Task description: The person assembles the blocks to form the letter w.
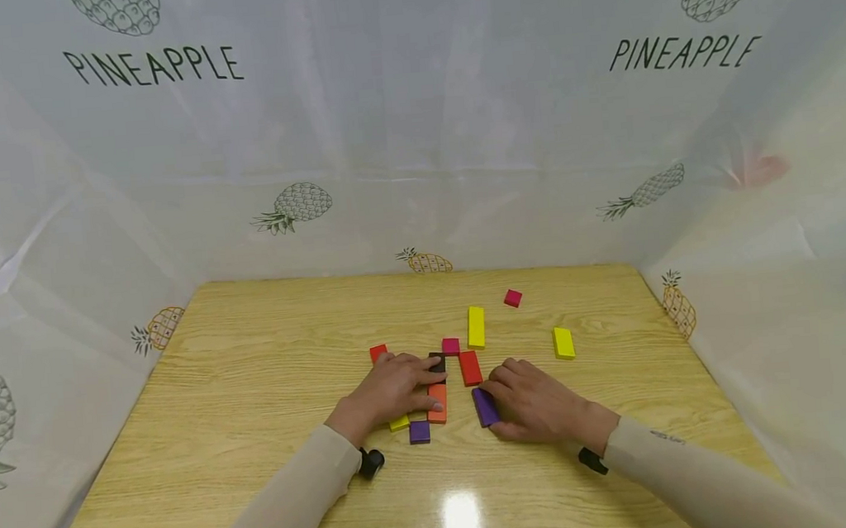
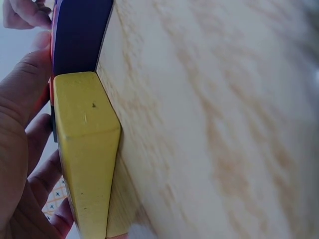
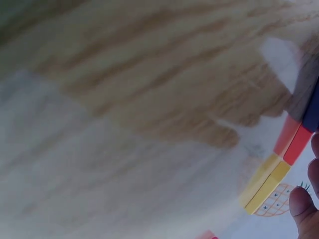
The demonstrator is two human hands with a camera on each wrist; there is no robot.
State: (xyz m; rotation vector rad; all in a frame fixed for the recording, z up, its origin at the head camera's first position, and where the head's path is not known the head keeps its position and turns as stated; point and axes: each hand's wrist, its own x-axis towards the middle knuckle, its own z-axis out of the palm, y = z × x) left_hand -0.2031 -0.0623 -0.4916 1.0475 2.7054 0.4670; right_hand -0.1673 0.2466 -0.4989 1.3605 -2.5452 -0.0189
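In the head view my left hand [image 1: 391,389] reaches over the blocks on the table; its fingertips touch a black block [image 1: 438,362] and its thumb rests on an orange block [image 1: 438,412]. A yellow block [image 2: 87,144] lies under that hand, largely covered in the head view, with a small purple block [image 1: 420,432] near its lower end. My right hand [image 1: 534,400] grips a longer purple block [image 1: 486,408], fingers at its far end and thumb at the near end. A red block [image 1: 471,368] lies just beyond it.
A small pink block [image 1: 450,346] sits beside the black one. Farther back are a long yellow block [image 1: 476,328], another pink block [image 1: 513,298] and a shorter yellow block [image 1: 563,342]. A red block [image 1: 378,352] shows beyond my left hand. Pineapple-print sheeting [image 1: 411,116] surrounds the wooden table [image 1: 261,476].
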